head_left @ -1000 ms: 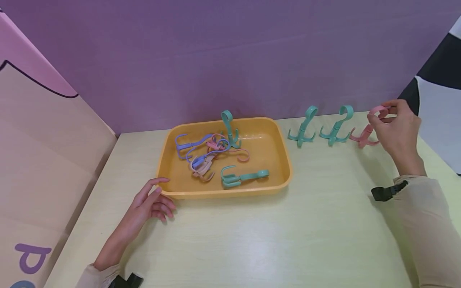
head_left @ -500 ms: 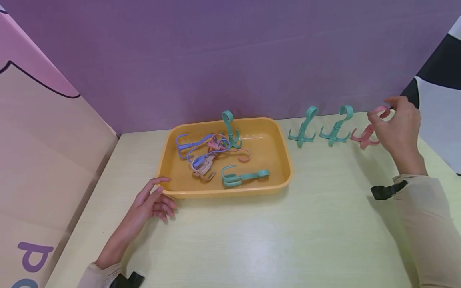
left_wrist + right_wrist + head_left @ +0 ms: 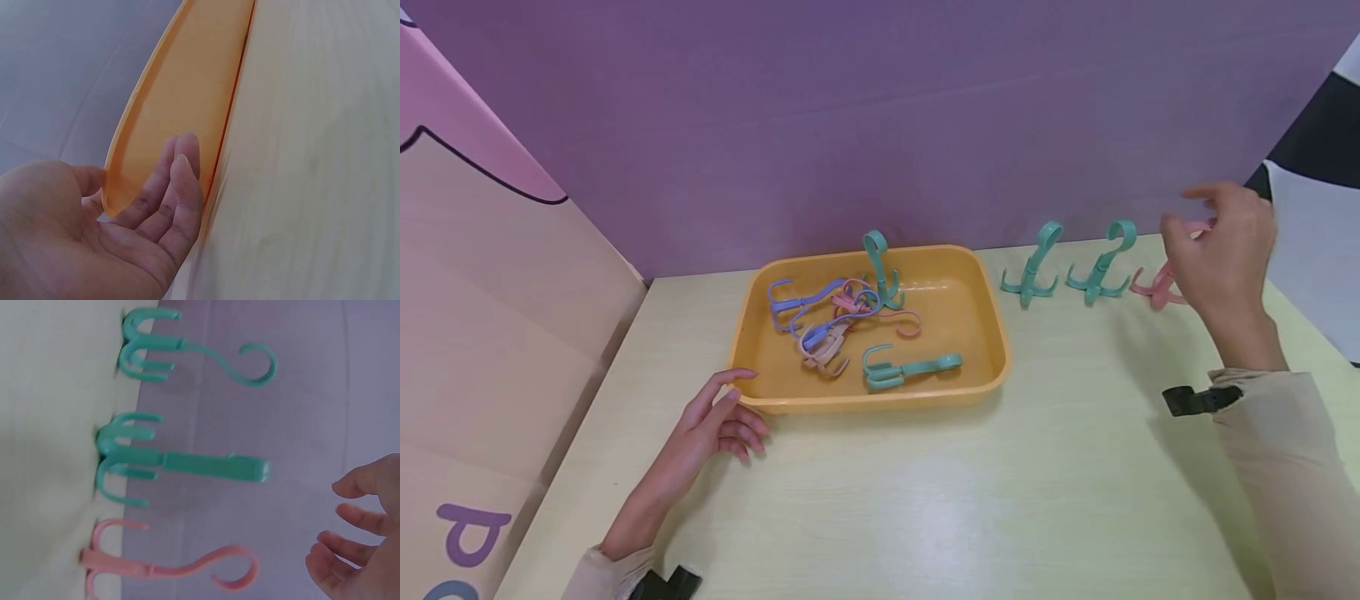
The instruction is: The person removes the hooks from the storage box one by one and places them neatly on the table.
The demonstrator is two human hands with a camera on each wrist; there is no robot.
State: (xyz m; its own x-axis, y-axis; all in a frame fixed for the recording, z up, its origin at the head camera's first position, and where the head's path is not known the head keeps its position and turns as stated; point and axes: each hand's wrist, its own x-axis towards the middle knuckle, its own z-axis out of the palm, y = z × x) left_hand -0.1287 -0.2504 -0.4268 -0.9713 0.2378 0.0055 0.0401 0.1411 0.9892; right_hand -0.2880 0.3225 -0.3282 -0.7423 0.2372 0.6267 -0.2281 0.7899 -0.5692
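In the head view my left hand (image 3: 711, 421) is at the near left corner of the yellow tray (image 3: 880, 403), thumb and index finger on its rim; the other fingers hang loosely below. A pink claw hook (image 3: 1159, 292) stands upright on its prongs at the right end of a row. My right hand (image 3: 1232, 250) is just above it, partly hiding it in the head view. The right wrist view shows the fingers (image 3: 350, 550) apart from the pink hook's curl and holding nothing. Two green claw hooks (image 3: 1030, 275) (image 3: 1099, 275) stand to its left.
Inside the tray lie blue hooks (image 3: 805, 298), pink hooks (image 3: 906, 323) and a green hook (image 3: 917, 367). Another green hook (image 3: 880, 271) stands up at its back wall. A purple backdrop (image 3: 880, 125) rises behind the table (image 3: 925, 500).
My right hand has let go of the pink hook's curl and moved slightly up; the hook stays standing. My left hand remains at the tray's corner.
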